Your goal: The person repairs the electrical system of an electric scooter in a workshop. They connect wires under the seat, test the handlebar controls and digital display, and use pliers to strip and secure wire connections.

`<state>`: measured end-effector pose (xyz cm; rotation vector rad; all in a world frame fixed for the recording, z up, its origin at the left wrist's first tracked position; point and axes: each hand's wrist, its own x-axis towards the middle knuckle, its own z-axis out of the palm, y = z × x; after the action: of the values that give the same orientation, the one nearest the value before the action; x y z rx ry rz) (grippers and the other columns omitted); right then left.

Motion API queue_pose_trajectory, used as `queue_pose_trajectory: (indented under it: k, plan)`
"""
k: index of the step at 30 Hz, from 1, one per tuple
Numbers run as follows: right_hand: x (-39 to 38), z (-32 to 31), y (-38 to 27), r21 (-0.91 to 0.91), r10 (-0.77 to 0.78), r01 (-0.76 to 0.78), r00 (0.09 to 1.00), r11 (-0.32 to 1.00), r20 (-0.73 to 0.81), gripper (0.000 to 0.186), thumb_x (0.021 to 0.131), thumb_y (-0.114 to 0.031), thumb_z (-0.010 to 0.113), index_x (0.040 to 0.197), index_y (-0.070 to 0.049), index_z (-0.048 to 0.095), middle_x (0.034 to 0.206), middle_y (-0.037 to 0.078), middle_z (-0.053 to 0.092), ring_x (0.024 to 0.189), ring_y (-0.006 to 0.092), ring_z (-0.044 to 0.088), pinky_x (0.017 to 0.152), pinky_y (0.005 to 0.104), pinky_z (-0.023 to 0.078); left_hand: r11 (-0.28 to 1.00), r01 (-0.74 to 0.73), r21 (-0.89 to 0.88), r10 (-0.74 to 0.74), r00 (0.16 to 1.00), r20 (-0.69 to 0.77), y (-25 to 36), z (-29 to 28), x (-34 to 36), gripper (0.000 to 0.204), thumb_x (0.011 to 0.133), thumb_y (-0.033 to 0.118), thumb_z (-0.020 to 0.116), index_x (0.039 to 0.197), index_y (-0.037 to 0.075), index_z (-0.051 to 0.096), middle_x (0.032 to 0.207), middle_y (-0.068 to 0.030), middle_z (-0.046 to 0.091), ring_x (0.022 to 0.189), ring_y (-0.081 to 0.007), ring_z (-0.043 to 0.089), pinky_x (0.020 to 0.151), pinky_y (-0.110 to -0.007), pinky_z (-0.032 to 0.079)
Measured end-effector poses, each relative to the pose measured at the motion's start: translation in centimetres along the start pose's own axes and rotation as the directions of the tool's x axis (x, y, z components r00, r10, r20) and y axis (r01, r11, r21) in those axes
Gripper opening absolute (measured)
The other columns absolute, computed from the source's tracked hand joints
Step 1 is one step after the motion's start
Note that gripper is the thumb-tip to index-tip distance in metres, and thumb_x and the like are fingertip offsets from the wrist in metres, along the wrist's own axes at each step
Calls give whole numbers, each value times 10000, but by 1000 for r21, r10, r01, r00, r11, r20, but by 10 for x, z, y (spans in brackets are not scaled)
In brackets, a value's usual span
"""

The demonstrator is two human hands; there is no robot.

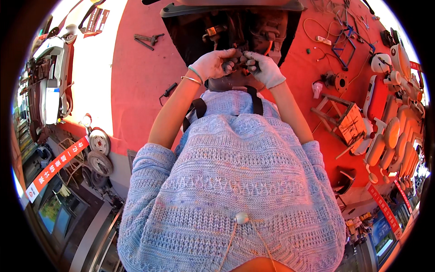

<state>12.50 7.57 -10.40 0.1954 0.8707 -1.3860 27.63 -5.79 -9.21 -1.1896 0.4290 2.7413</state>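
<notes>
Both my hands wear whitish gloves with dark grey fingers. They meet at the open underside of a dark vehicle body [179, 38], in front of its exposed wiring and parts. My left hand [213, 65] is closed, its thumb and fingers pinched together near the middle. Close beside it, my right hand [265, 70] is also closed, fingertips almost touching the left ones. Whatever lies between the fingers is small, dark and too hidden to name. Above the hands is a part with a yellow-orange label [211, 31]. An orange cable [268, 47] runs just above my right hand.
A wooden stool [352, 124] stands to the right on the red floor. Beyond it lie a blue metal frame [346, 55], loose cords and a round metal part [340, 82]. Several seats [392, 133] line the far right. At left are a black-handled tool [168, 89], a metal bracket [147, 41] and wheels [99, 141].
</notes>
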Motion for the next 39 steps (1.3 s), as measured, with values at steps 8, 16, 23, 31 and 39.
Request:
queue_pose_trajectory:
  k: [8, 16, 23, 31, 39]
  plan:
    - [-2, 9, 3, 35, -21, 23, 998, 999, -66, 138, 886, -88, 547, 927, 32, 601, 822, 94, 633, 606, 57, 490, 500, 180, 368, 995, -86, 46, 88, 994, -64, -4, -1, -4, 231, 923, 223, 524, 1064, 48, 573, 809, -52, 606, 628, -117, 501, 565, -236, 426]
    - [-4, 10, 3, -152, -109, 88, 985, 984, -133, 120, 850, -96, 593, 882, 16, 622, 741, 83, 630, 568, 73, 492, 486, 197, 370, 905, -277, 324, 314, 947, -69, -12, -3, -14, 256, 899, 214, 570, 1058, 19, 616, 807, -23, 610, 643, -75, 525, 589, -193, 451]
    - [-6, 14, 0, -365, -212, 144, 965, 920, -152, 94, 812, -95, 622, 826, -1, 629, 677, 56, 617, 510, 69, 455, 467, 204, 348, 609, -294, 737, 563, 814, -141, -10, 14, -20, 291, 883, 219, 593, 1032, -28, 630, 796, -14, 622, 650, -55, 557, 591, -180, 475]
    - [-5, 14, -3, -368, -188, 134, 976, 920, -114, 118, 824, -123, 611, 848, -9, 632, 702, 56, 625, 522, 67, 451, 476, 202, 344, 873, -161, 460, 226, 970, -90, 22, -5, -18, 230, 866, 196, 591, 918, -17, 662, 724, -16, 622, 556, -43, 513, 492, -155, 414]
    - [-1, 19, 0, -111, -101, 90, 990, 990, -97, 163, 899, -110, 537, 951, 16, 626, 832, 69, 638, 620, 52, 469, 525, 187, 364, 965, -37, 261, 60, 995, -84, 20, -8, -6, 227, 864, 228, 600, 896, 11, 661, 694, 18, 540, 577, -43, 474, 465, -137, 378]
